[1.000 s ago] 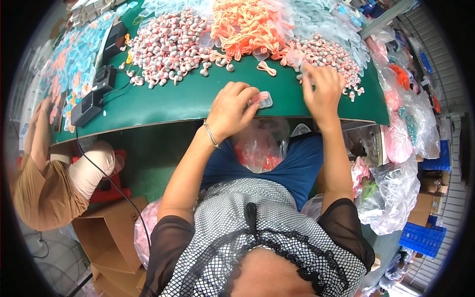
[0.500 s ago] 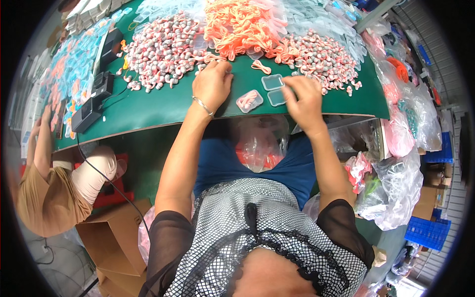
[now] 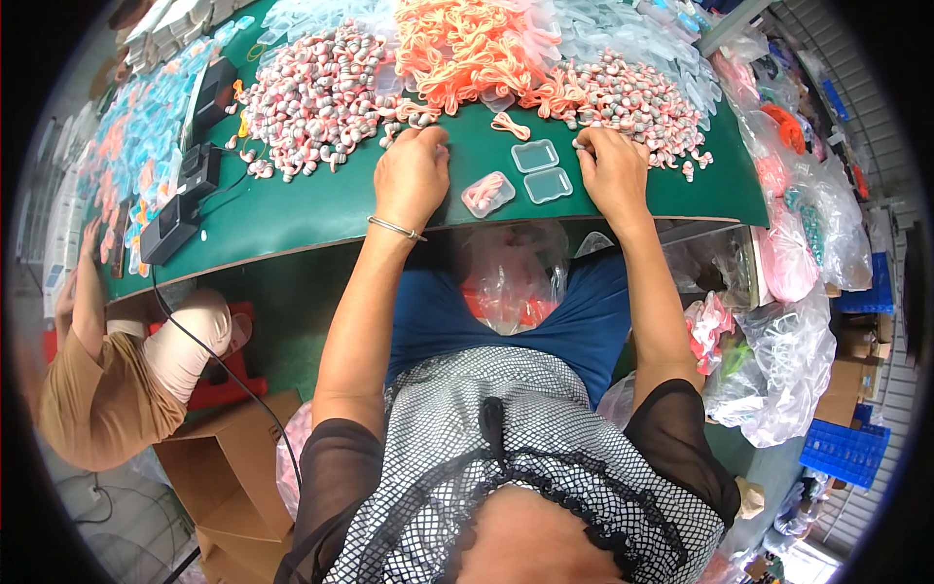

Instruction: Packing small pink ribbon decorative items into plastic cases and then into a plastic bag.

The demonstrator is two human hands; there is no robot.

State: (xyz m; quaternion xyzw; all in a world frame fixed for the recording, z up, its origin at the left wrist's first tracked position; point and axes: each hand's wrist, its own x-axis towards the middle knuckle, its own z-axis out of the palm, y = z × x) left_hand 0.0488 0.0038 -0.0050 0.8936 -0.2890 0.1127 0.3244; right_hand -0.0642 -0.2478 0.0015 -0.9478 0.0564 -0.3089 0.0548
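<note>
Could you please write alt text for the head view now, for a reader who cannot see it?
A person's bare left hand and right hand are near two heaps of small pink-and-grey curled pieces on a green table. Between the hands lie an open clear plastic box and another clear plastic box with pink contents; bundles of orange cord are piled beyond.

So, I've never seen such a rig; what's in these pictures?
No machine: these are a person's bare left hand and right hand. The view comes from a wide camera on the head, looking down, so straight edges bend. On the green table, an orange cord heap lies between a left pile and a right pile of small pink-and-grey pieces. Nearer the person are an open clear case and a second case with pink contents. Each hand is near the pile on its side; whether either holds anything, I can't tell.
</note>
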